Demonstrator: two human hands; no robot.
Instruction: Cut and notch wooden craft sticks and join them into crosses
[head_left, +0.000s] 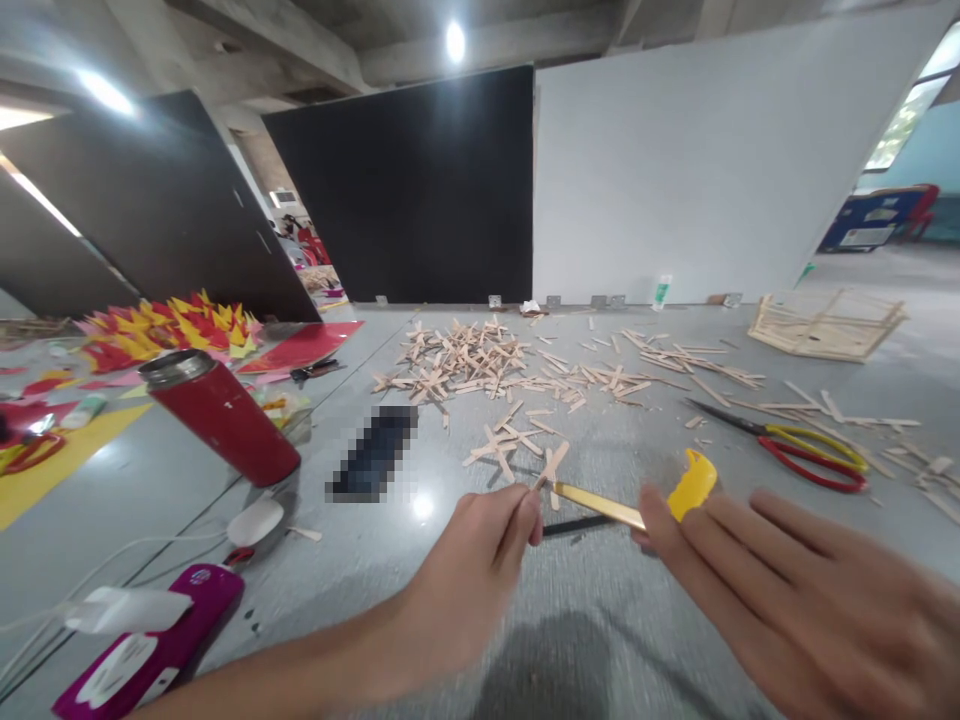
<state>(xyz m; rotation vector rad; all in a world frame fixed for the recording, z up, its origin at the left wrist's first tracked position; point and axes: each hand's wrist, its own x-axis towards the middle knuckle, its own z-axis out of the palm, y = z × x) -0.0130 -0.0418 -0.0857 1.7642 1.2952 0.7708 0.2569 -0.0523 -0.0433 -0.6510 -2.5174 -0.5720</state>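
Observation:
My left hand (484,555) is closed, its thumb and fingers pinching a small flat wooden craft stick (553,466) that points up and away. My right hand (795,580) is closed around a yellow tool (696,482) with a long, narrow, shiny strip (600,503). The strip's tip reaches to the stick beside my left fingertips; whether they touch I cannot tell. Much of the tool is hidden by my right fingers, so its exact kind is unclear. More loose craft sticks (510,445) lie just beyond my hands.
A large heap of craft sticks (469,360) lies farther back. Scissors (814,460) and a stick frame (829,325) are at right. On the left are a red flask (221,420), a blurred dark rectangle (375,453), a purple power strip (202,600), and folded paper (169,330). Upright panels (420,190) stand behind.

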